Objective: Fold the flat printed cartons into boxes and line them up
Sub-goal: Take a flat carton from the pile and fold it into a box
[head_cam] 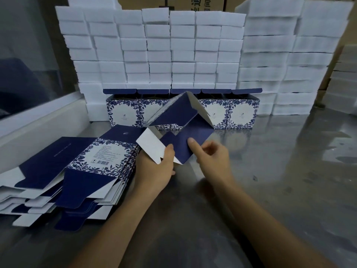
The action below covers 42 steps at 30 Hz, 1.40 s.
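Navy card is being held above the desk [270, 161], in front of the row: you are working one part-opened carton [181, 120], its bottom flaps facing you. Your left hand [162, 165] is pinching the white flap at the carton's lower left corner; your right hand [210, 153] is pressing its thumb flat on the navy flap, the other fingers curling behind.

Risks, as I am judging them: the flaps are standing askew, so pressing now could be creasing one off its score line or tucking them in the wrong order. The carton is hanging just before the row and could be knocking it.

Count: five folded boxes [123, 111] are standing in line, the middle one mostly hidden; one stack of flat cartons [81, 171] is lying at your left, number not countable.
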Available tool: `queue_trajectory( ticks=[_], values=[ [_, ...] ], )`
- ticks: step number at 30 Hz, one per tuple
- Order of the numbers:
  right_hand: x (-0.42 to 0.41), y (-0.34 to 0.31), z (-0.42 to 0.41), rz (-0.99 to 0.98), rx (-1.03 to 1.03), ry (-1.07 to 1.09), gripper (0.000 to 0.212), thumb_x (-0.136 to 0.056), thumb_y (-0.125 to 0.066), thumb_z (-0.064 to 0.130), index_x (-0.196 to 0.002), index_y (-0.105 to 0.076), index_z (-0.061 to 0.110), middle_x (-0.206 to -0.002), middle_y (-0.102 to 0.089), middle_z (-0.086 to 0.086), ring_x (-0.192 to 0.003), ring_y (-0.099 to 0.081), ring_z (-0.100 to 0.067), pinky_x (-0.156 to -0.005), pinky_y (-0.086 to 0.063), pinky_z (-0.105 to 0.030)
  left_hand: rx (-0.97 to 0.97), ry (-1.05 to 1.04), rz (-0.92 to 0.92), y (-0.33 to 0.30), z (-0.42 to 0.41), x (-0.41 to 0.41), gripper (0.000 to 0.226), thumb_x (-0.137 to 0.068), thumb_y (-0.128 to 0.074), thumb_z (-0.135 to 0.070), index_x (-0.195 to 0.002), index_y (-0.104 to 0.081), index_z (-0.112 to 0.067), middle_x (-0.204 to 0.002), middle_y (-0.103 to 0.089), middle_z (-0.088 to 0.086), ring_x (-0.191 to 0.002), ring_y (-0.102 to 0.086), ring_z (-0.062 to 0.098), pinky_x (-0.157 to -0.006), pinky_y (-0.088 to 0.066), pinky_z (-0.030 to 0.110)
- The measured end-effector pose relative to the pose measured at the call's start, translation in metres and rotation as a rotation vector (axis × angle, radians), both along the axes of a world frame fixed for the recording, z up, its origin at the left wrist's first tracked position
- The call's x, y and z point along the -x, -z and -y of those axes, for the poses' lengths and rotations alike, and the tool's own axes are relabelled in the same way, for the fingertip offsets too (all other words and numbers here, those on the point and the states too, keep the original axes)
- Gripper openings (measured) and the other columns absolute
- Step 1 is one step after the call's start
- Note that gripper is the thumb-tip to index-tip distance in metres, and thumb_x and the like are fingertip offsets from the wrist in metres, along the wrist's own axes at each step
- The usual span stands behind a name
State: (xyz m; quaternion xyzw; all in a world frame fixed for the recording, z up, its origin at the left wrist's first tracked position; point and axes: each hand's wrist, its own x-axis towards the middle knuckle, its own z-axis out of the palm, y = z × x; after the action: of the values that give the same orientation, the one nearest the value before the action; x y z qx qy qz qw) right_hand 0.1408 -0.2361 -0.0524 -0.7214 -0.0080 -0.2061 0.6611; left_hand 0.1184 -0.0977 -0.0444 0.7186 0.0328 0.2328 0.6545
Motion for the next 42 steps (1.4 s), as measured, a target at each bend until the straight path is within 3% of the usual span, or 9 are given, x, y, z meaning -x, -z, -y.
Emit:
queue_trajectory(
  ticks=[3,5,8,12,17,21,29,35,42],
  values=[
    [0.007,0.007,-0.011,-0.05,0.212,-0.187,0.06,-0.09,-0.068,0.048,-0.066,-0.055,-0.004,-0.056,-0.057,-0.015,-0.055,-0.053,-0.017,-0.06,-0.047,-0.037,0.064,0.034,-0.026,0.0,0.0,0.0,0.015,-0.092,-0.063,-0.016,-0.077,-0.063,-0.012,-0.057,-0.068,-0.009,-0.052,-0.068,0.011,-0.042,-0.048,0.016],
    [0.009,0.009,-0.016,-0.034,0.295,-0.217,0.062,-0.095,-0.063,0.046,-0.059,-0.053,-0.005,-0.056,-0.058,-0.021,-0.051,-0.051,-0.018,-0.058,-0.048,-0.041,0.099,0.046,-0.057,-0.001,-0.002,-0.001,0.015,-0.093,-0.061,-0.016,-0.078,-0.063,-0.013,-0.059,-0.069,-0.01,-0.054,-0.069,0.013,-0.043,-0.05,0.018],
    [0.008,0.008,-0.016,-0.032,0.269,-0.24,0.056,-0.1,-0.059,0.036,-0.048,-0.051,0.015,-0.044,-0.056,0.0,-0.043,-0.051,-0.01,-0.055,-0.045,-0.03,0.137,0.045,-0.104,-0.001,-0.004,-0.002,0.009,-0.093,-0.061,-0.017,-0.085,-0.064,-0.012,-0.069,-0.071,0.0,-0.056,-0.07,0.018,-0.044,-0.05,0.019],
    [0.007,0.009,-0.013,-0.032,0.269,-0.245,0.058,-0.102,-0.055,0.028,-0.045,-0.049,0.019,-0.042,-0.054,0.004,-0.042,-0.049,-0.01,-0.055,-0.043,-0.027,0.138,0.042,-0.097,-0.002,-0.003,-0.001,0.006,-0.091,-0.062,-0.016,-0.086,-0.064,-0.018,-0.075,-0.072,0.001,-0.058,-0.071,0.02,-0.043,-0.05,0.02],
    [0.007,0.009,-0.014,-0.024,0.219,-0.217,0.061,-0.101,-0.056,0.033,-0.043,-0.048,0.016,-0.044,-0.052,0.0,-0.043,-0.047,-0.013,-0.055,-0.042,-0.029,0.115,0.058,-0.103,-0.003,-0.004,-0.001,0.007,-0.091,-0.062,-0.017,-0.085,-0.064,-0.02,-0.069,-0.071,-0.005,-0.057,-0.07,0.017,-0.044,-0.051,0.021],
    [0.006,0.006,-0.009,0.02,0.217,-0.147,0.065,-0.101,-0.055,0.04,-0.042,-0.049,0.013,-0.042,-0.051,-0.001,-0.04,-0.046,-0.011,-0.051,-0.041,-0.022,0.074,0.063,-0.124,-0.004,-0.006,0.0,0.009,-0.09,-0.061,-0.019,-0.084,-0.067,-0.017,-0.069,-0.072,-0.002,-0.053,-0.068,0.014,-0.041,-0.047,0.015],
    [0.003,0.0,0.0,0.022,0.156,-0.084,0.065,-0.102,-0.053,0.037,-0.044,-0.046,0.009,-0.044,-0.046,-0.009,-0.041,-0.037,-0.015,-0.047,-0.036,-0.027,-0.011,0.129,-0.13,-0.007,-0.006,0.003,0.015,-0.092,-0.058,-0.019,-0.084,-0.068,-0.011,-0.065,-0.072,-0.004,-0.047,-0.065,0.009,-0.04,-0.043,0.011],
    [0.001,-0.003,0.008,-0.013,0.106,-0.053,0.065,-0.102,-0.053,0.034,-0.057,-0.04,-0.013,-0.055,-0.039,-0.015,-0.053,-0.032,-0.023,-0.057,-0.031,-0.036,-0.03,0.155,-0.119,-0.006,-0.006,0.003,0.011,-0.093,-0.06,-0.018,-0.088,-0.067,-0.012,-0.063,-0.071,-0.006,-0.045,-0.063,0.006,-0.04,-0.042,0.01],
    [-0.004,-0.011,0.025,-0.003,-0.011,0.032,0.064,-0.102,-0.052,0.031,-0.042,-0.033,0.02,-0.052,-0.032,-0.01,-0.05,-0.024,-0.019,-0.051,-0.021,-0.033,-0.025,0.144,-0.095,-0.004,-0.011,0.0,0.011,-0.089,-0.064,-0.018,-0.08,-0.065,-0.011,-0.06,-0.069,-0.006,-0.043,-0.062,0.007,-0.04,-0.043,0.012]
  ],
)
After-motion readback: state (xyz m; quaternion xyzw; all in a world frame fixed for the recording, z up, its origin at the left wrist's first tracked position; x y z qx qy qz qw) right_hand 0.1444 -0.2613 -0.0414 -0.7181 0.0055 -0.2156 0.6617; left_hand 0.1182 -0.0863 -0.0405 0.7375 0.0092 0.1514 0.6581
